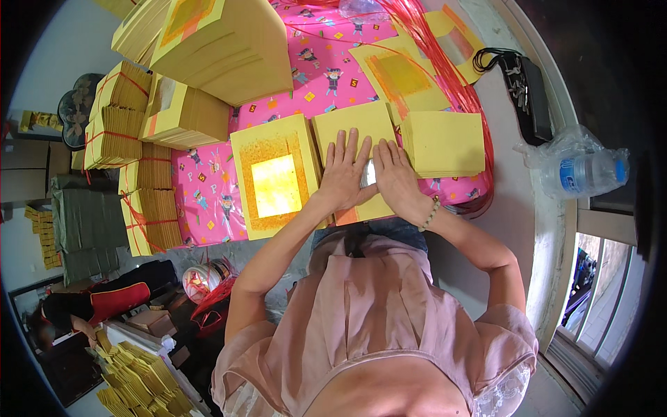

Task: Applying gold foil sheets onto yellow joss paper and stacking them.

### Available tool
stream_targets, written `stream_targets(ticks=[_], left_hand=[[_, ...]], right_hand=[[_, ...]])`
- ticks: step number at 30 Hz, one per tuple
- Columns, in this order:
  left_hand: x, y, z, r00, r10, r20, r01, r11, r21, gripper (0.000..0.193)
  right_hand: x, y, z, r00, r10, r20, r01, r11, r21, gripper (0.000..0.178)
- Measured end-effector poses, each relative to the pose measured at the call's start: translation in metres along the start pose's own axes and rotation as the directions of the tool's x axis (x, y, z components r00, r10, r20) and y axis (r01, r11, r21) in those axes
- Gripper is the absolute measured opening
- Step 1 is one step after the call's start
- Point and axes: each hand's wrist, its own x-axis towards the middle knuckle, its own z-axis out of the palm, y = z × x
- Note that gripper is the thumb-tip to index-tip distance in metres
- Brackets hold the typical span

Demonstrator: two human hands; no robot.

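My left hand [342, 174] lies flat with its fingers stretched out on the middle stack of yellow joss paper [351, 119]. Beside it, my right hand [397, 182] rests on the same stack, fingers extended and close together. Between the hands a bit of silvery foil shows; the rest of that sheet's face is mostly covered. Just left stands another joss paper stack [274, 184], its top sheet bearing a bright gold foil square with an orange border. A plain yellow paper stack [445, 142] sits right of my right hand. A beaded bracelet [431, 214] circles my right wrist.
A pink patterned cloth [316, 73] covers the table. Tall paper stacks [240, 52] and red-tied bundles [149, 215] line its left side. Red plastic strings [469, 97] hang along the right, near keys [517, 87] and a plastic bottle [580, 175]. Another person [90, 306] bends at lower left.
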Motion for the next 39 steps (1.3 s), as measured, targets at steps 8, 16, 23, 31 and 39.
stream_targets(ticks=[8,16,23,31,39], left_hand=[[-0.001,0.0,0.0,1.0,-0.002,0.013,0.001,1.0,0.028,0.103],[-0.007,0.011,-0.014,0.997,0.03,-0.067,-0.018,0.985,0.173,0.095],[-0.036,0.042,-0.036,0.994,-0.103,0.036,0.076,0.888,0.453,0.089],[-0.035,0.033,-0.028,0.991,-0.125,-0.047,0.133,0.899,0.416,0.084],[-0.041,0.031,-0.016,0.989,-0.116,-0.091,0.144,0.89,0.432,0.081]], right_hand=[[-0.013,-0.006,0.017,0.998,0.016,-0.057,-0.012,0.997,0.07,0.055],[-0.009,-0.004,0.014,0.999,0.008,-0.031,-0.006,0.997,0.08,0.056],[-0.011,-0.006,0.014,0.994,-0.011,-0.105,0.016,0.999,0.043,0.056],[-0.011,-0.004,0.012,0.992,-0.019,-0.127,0.028,0.997,0.077,0.057],[-0.013,-0.005,0.01,0.993,-0.061,-0.097,0.06,0.998,-0.004,0.066]])
